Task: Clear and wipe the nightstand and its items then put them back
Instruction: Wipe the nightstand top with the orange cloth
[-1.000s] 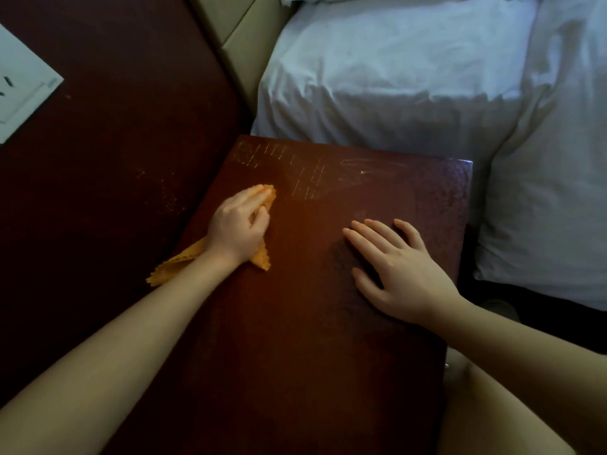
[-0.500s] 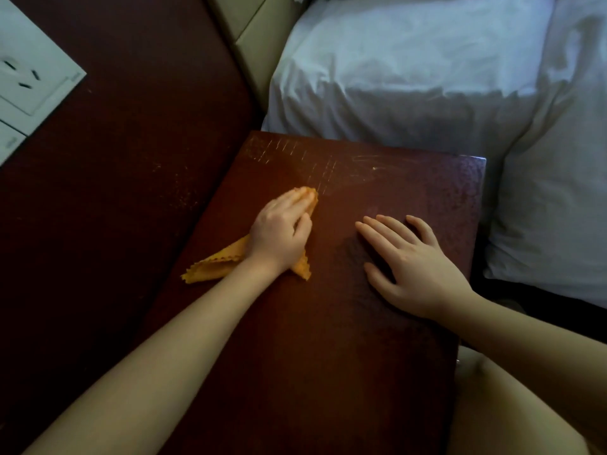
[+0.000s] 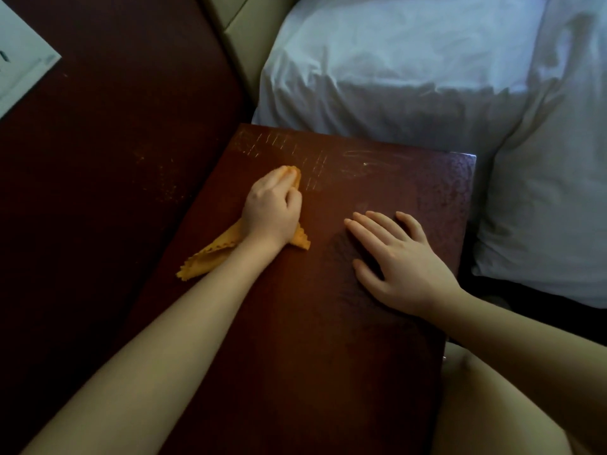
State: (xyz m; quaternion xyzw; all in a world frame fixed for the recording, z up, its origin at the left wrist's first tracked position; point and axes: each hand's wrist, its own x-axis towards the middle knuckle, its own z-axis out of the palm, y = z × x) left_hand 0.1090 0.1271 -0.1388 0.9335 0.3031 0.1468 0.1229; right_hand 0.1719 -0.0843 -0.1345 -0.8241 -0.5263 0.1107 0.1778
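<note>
Pressing an orange cloth [image 3: 210,257] onto the dark red-brown counter [image 3: 295,356] of the nightstand with the left hand [image 3: 271,208], knuckles up, gripping the bunched fabric under curled fingers, thumb tucked against its right side. Trailing from under the wrist toward the counter's left edge, a folded flap of the cloth with a zigzag-cut hem; poking out on the other side of the wrist, a smaller corner. Just past the fingertips, near the far left of the counter, pale scratch marks [image 3: 295,152] in short rows, and further right a looping scribble of the same kind.

Lying flat on the counter to the right, apart from the cloth, the right hand [image 3: 400,261]: palm down, fingers straight and slightly spread, holding nothing.

Beyond the far edge of the counter, a bed [image 3: 394,60] in rumpled white sheeting. Along the counter's right edge, a white pillow [image 3: 542,208] hanging down beside it. Behind the bed at the top, a beige padded headboard [image 3: 243,34]. Along the left, a dark wooden panel [image 3: 98,142] flecked with pale specks, with a white wall plate [image 3: 19,67] cut off at the upper left corner. At the bottom right, beside the counter's near corner, a bare knee [image 3: 492,405].
</note>
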